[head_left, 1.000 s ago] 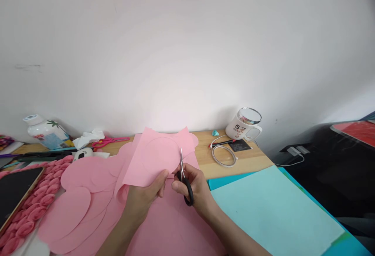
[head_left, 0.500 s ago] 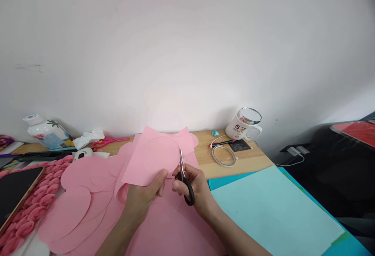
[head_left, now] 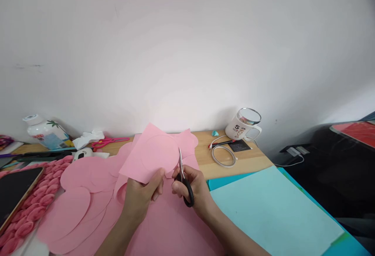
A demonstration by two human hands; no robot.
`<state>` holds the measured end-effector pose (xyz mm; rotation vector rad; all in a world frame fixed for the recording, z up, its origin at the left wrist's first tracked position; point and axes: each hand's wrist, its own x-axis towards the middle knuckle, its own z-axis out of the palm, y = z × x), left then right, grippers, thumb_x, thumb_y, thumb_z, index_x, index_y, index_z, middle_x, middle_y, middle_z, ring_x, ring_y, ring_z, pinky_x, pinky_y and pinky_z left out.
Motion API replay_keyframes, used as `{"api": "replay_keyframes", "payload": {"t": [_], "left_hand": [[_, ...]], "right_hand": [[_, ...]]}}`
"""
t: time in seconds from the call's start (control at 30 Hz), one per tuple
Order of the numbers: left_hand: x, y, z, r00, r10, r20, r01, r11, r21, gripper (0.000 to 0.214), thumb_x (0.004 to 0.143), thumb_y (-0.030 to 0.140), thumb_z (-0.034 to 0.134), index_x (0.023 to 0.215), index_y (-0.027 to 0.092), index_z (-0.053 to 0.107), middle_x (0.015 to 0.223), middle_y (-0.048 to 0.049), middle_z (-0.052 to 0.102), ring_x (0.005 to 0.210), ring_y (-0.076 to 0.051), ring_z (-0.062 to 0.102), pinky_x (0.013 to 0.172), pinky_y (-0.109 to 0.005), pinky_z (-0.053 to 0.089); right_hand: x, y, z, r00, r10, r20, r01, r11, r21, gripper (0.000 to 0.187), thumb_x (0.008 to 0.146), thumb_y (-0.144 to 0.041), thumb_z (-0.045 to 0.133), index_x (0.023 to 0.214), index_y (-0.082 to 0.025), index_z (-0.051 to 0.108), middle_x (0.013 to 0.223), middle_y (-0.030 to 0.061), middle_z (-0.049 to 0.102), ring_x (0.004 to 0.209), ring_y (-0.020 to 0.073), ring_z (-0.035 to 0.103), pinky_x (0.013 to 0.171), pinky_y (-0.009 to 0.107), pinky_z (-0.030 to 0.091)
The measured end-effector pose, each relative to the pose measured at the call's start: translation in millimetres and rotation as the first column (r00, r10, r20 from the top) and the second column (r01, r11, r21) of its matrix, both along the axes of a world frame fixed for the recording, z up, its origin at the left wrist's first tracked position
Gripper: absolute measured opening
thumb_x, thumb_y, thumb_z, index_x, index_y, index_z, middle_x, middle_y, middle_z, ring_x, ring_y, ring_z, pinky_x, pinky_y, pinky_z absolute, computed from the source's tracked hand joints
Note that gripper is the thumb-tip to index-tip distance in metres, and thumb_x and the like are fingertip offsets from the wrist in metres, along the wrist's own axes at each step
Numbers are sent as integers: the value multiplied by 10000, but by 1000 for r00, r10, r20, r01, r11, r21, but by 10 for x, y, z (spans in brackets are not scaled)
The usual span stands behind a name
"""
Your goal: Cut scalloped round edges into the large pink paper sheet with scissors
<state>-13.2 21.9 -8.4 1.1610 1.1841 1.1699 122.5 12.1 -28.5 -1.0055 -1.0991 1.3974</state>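
Observation:
My left hand (head_left: 146, 191) pinches the lower edge of a pink paper sheet (head_left: 155, 152), thumb on top and fingers beneath. A faint circle is drawn on the sheet, and its right side is partly cut. My right hand (head_left: 195, 187) grips black-handled scissors (head_left: 187, 193), the blades pointing up at the circle's right edge. The blades look closed or nearly so. Larger pink paper (head_left: 172, 224) lies under both hands. To the left, several cut pink paper circles (head_left: 67, 217) overlap in a pile.
A white mug (head_left: 238, 127), a coiled cable (head_left: 223, 156) and a black card (head_left: 239, 145) sit at the back right. Light blue sheets (head_left: 269, 213) cover the right front. Leftward are a white bottle (head_left: 48, 133), pink scissors (head_left: 108, 142), a phone (head_left: 19, 189) and a braided pink mat (head_left: 43, 197).
The pink sheet has turned a little counterclockwise and its left corner has risen. My left hand has shifted slightly left with it. The scissors have barely moved.

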Motion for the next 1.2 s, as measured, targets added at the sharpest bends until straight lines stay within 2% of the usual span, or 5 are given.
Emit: {"api": "replay_keyframes", "payload": {"t": [0.13, 0.53, 0.87, 1.0, 1.2], "left_hand": [[-2, 3, -21, 998, -16, 67, 16, 1000, 8, 342, 724, 294, 602, 434, 160, 481, 391, 40, 463, 329, -68, 367, 350, -215, 265], [24, -20, -17, 993, -50, 108, 47, 998, 34, 384, 766, 316, 569, 425, 167, 477, 379, 42, 439, 351, -86, 393, 399, -243, 339], [62, -40, 67, 986, 68, -152, -76, 996, -46, 409, 673, 303, 602, 358, 193, 366, 323, 56, 379, 354, -82, 363, 401, -233, 337], [61, -43, 64, 987, 53, -149, -63, 996, -60, 363, 647, 336, 618, 393, 189, 404, 334, 61, 388, 354, -76, 347, 384, -227, 296], [62, -36, 57, 984, 71, -164, -82, 995, -60, 353, 628, 334, 638, 397, 185, 417, 346, 57, 400, 365, -77, 358, 387, -227, 299]], "right_hand": [[-18, -10, 29, 1000, -8, -16, 8, 1000, -1, 237, 594, -333, 679, 664, -168, 524, 440, -76, 456, 409, 81, 430, 406, 194, 341], [-85, -65, -25, 999, -29, -27, 28, 999, -45, 230, 600, -318, 683, 657, -168, 518, 421, -76, 455, 395, 79, 419, 391, 186, 319], [-106, -50, -18, 997, -13, -72, 11, 999, -31, 264, 579, -298, 729, 704, -170, 535, 485, -67, 463, 450, 81, 383, 434, 200, 298], [-63, -17, 17, 994, 3, -109, 1, 999, 42, 254, 587, -271, 740, 669, -166, 523, 562, -50, 472, 531, 90, 394, 487, 206, 309], [-72, -25, 0, 994, 15, -110, -10, 999, 48, 256, 610, -287, 727, 692, -170, 514, 574, -46, 467, 543, 97, 384, 497, 217, 299]]}}
